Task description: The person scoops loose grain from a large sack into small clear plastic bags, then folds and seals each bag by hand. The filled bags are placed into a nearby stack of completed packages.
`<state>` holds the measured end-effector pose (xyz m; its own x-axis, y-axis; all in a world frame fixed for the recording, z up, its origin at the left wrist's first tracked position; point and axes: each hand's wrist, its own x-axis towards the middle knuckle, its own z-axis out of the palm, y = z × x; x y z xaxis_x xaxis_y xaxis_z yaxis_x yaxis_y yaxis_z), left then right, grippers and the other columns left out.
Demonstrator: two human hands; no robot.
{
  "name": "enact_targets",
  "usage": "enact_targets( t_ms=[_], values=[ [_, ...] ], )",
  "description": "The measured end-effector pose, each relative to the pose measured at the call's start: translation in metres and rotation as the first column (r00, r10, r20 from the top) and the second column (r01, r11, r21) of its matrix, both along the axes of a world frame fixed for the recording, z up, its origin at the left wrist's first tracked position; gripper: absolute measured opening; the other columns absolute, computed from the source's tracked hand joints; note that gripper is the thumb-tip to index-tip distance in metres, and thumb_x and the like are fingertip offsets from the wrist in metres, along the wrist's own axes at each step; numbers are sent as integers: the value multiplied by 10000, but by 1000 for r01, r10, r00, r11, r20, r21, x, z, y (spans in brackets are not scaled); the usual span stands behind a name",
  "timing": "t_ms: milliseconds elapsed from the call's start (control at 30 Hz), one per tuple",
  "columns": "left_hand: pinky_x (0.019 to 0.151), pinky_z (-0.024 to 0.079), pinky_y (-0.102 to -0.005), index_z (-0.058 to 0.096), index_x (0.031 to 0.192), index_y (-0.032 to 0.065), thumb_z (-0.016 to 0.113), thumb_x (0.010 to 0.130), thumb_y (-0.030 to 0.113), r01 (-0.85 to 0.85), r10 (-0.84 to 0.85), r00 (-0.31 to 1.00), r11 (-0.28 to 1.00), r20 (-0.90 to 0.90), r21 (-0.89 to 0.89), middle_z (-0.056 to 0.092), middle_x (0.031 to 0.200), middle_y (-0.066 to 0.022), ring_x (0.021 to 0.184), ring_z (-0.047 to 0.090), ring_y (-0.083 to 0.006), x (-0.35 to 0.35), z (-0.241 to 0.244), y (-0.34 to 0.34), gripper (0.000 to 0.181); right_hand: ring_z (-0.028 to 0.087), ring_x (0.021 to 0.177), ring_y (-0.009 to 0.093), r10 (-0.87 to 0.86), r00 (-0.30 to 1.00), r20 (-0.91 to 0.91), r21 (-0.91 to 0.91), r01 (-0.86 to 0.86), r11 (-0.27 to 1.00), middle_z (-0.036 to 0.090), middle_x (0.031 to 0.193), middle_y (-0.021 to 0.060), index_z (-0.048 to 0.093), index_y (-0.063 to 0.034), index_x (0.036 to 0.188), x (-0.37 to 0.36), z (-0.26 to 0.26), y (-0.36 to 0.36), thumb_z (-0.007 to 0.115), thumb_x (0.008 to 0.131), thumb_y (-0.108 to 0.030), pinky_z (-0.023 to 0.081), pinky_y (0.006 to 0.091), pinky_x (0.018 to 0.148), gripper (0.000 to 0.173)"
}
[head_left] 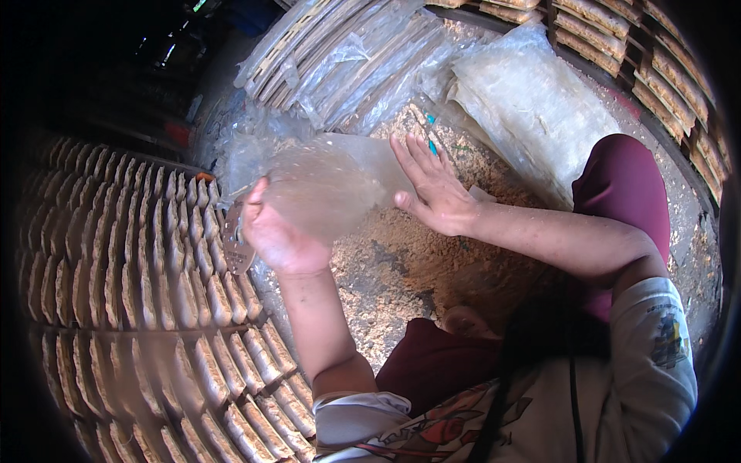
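Note:
A translucent, crumb-flecked plastic sheet (324, 182) is blurred by motion in front of me. My left hand (289, 240) holds it at its left side, palm turned up and thumb raised; the other fingers are mostly hidden behind the sheet. To the right, my right hand (434, 194) is held flat with its fingers apart, close to the sheet's right edge and gripping nothing. Just left of my left hand is a flat brown piece (236, 237) with holes and printed marks, partly covered by the hand.
Tan crumbs (405, 249) litter the floor between my legs. Thin slabs (127, 249) stand in close rows on racks at left; more racked slabs (666, 87) line the upper right. Plastic-covered flat pieces (347, 58) lie ahead, beside stacked plastic sheets (532, 104). My bent knee (622, 179) is at right.

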<state>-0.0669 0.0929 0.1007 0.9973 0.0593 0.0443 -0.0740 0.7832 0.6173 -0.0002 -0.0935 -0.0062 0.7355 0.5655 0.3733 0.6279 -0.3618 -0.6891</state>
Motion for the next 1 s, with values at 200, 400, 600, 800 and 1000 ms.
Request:
enact_targets(
  t_ms=[200, 400, 600, 800, 1000],
  values=[
    [1028, 379, -502, 582, 1174, -50, 380, 985, 370, 56, -54, 998, 997, 34, -57, 609, 1220, -213, 1139, 553, -343, -13, 21, 0, 503, 428, 1323, 305, 40, 949, 314, 129, -85, 988, 509, 1376, 170, 457, -129, 1405, 11, 44, 9, 678, 872, -286, 234, 530, 1147, 597],
    [1147, 184, -495, 126, 1486, 20, 427, 955, 530, -685, 479, 694, 670, 538, 287, 229, 1525, -254, 1421, 216, -336, 6, 3, -32, 796, 683, 954, 160, 226, 965, -135, 461, -141, 876, 722, 1030, 81, 686, -73, 1157, 61, 97, -11, 598, 910, -72, 524, 344, 924, 263],
    [1125, -67, -645, 138, 1476, 128, 677, 829, 348, -764, -70, 339, -602, 938, 232, 267, 1475, -192, 1443, 91, -314, 26, 1, -33, 870, 651, 896, 89, 319, 943, -94, 340, -271, 901, 720, 960, 66, 689, -46, 1126, 72, 104, -30, 576, 922, -56, 529, 278, 835, 234],
    [1124, 257, -535, 629, 952, 48, 623, 787, -34, -742, -3, 390, -594, 921, 312, 648, 938, -81, 964, 624, -259, 38, 7, -14, 185, 644, 806, 84, 241, 953, -186, -80, -259, 962, 712, 829, 61, 715, -42, 994, 63, 116, -43, 639, 928, -252, 524, 287, 755, 233],
    [1084, 357, -517, 625, 911, 35, 569, 722, -105, -661, -32, 341, -719, 940, 215, 631, 847, -91, 856, 625, -284, 32, 27, 3, 242, 676, 858, 204, 159, 954, -254, -713, -296, 636, 708, 922, 143, 657, -37, 1145, 87, 70, -75, 664, 878, -435, 533, 400, 816, 479]
  ],
)
